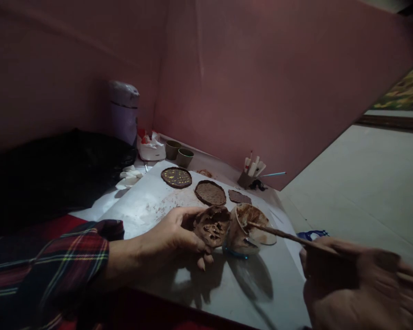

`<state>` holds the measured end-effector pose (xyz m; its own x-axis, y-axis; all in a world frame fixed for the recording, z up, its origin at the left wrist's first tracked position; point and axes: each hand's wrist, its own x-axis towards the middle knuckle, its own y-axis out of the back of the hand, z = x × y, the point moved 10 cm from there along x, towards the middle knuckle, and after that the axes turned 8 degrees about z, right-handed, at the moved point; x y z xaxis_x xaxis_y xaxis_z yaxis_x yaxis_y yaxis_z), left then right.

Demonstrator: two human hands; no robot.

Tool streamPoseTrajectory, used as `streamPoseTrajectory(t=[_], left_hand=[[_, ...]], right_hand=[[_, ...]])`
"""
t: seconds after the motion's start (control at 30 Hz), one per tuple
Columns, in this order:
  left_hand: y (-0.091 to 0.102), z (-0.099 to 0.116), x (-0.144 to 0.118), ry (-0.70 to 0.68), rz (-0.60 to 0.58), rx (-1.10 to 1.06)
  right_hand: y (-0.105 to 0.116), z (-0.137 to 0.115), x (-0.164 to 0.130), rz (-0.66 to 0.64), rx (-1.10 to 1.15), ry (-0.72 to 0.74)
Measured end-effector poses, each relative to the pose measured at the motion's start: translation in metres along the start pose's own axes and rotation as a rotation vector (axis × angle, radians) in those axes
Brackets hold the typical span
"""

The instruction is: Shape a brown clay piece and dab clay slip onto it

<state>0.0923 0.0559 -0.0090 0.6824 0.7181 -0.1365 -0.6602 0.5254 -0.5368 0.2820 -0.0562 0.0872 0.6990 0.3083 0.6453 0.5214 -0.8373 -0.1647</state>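
Note:
My left hand (184, 233) grips a small rough brown bowl-like piece (216, 227), its wet, lumpy inside tilted toward me. Beside it, a clear glass cup (242, 236) smeared with brown paste leans on the white paper. In my right hand (361, 284) is a long thin stick (296, 238) coated in brown, its far end inside the cup's mouth. That end is hidden in the paste, so I cannot tell whether it is a brush. Behind the cup lie a round brown textured disc (210, 193), a yellow-speckled disc (176, 177) and a smaller flat brown piece (240, 197).
White paper (147, 211) with brown crumbs covers the table. Two dark cups (185, 158), a white bag (151, 147) and a lilac container (124, 112) stand at the back. A holder with white pens (253, 169) is near the pink wall (254, 91). Black plastic (62, 169) lies left.

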Motion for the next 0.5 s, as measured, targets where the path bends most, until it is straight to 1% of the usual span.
streamPoseTrajectory(t=[0.03, 0.07, 0.1, 0.17, 0.2, 0.23, 0.27, 0.33, 0.37, 0.43, 0.5], left_hand=[[0.0, -0.001, 0.0, 0.007, 0.001, 0.003], [0.001, -0.001, 0.0, 0.012, 0.004, 0.006], [0.001, -0.002, -0.001, 0.014, 0.003, 0.011], [0.001, -0.003, -0.001, 0.016, 0.001, 0.019], [0.002, -0.003, -0.001, 0.015, 0.004, 0.02], [0.002, -0.002, -0.001, 0.013, 0.005, 0.02], [0.001, -0.002, -0.001, 0.01, 0.003, 0.017], [0.001, -0.001, 0.0, 0.008, -0.001, 0.007], [0.0, -0.002, 0.0, 0.013, -0.007, 0.002], [-0.001, -0.002, 0.0, 0.022, -0.016, -0.008], [-0.002, -0.002, 0.0, 0.025, -0.018, -0.009]], right_hand=[[0.0, -0.002, 0.001, 0.01, -0.051, 0.043], [-0.004, -0.004, 0.0, -0.017, -0.125, 0.105], [-0.013, -0.008, -0.002, -0.091, -0.2, 0.186], [-0.035, -0.011, -0.012, -0.306, -0.327, 0.343], [-0.042, -0.01, -0.017, -0.392, -0.35, 0.377], [-0.045, -0.007, -0.019, -0.443, -0.359, 0.373], [-0.045, -0.003, -0.018, -0.458, -0.354, 0.336], [-0.037, 0.007, -0.01, -0.396, -0.315, 0.211], [-0.031, 0.012, -0.005, -0.343, -0.281, 0.137], [-0.019, 0.02, 0.004, -0.212, -0.197, 0.006], [-0.007, 0.023, 0.009, -0.065, -0.111, -0.073]])
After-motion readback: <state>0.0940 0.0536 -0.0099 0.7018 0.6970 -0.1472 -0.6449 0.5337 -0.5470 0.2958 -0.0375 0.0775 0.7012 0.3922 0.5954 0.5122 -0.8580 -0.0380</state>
